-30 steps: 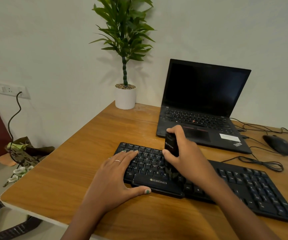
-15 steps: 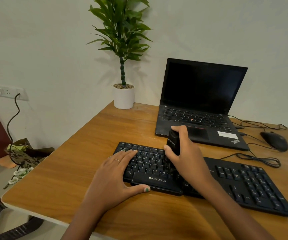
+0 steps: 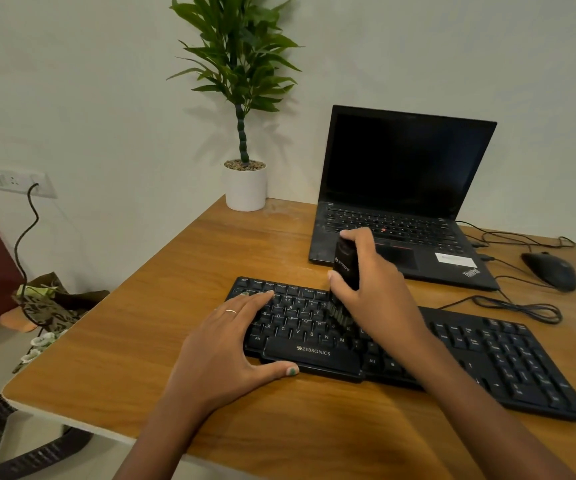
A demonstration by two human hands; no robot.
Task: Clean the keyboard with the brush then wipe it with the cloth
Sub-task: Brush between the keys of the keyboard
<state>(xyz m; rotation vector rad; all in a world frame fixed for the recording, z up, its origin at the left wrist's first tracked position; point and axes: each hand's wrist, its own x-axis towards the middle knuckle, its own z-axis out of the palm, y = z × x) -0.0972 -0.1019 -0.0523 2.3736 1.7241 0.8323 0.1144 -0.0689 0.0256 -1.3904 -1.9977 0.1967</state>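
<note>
A black Zebronics keyboard (image 3: 487, 355) lies across the wooden desk (image 3: 141, 323) in front of me. My right hand (image 3: 373, 299) grips a black brush (image 3: 345, 268) upright, its bristles down on the keys near the middle of the letter block. My left hand (image 3: 224, 344) rests flat on the keyboard's left end, fingers straight over the keys and thumb along the front edge. No cloth is in view.
An open black laptop (image 3: 400, 188) stands behind the keyboard. A black mouse (image 3: 551, 271) and loose cables (image 3: 518, 308) lie at the right. A potted plant (image 3: 245, 185) stands at the back edge. The desk's left edge drops to a bag (image 3: 44, 306) on the floor.
My right hand has drawn the brush away from me across the keys, from the lower rows toward the middle rows. My left hand has stayed in place.
</note>
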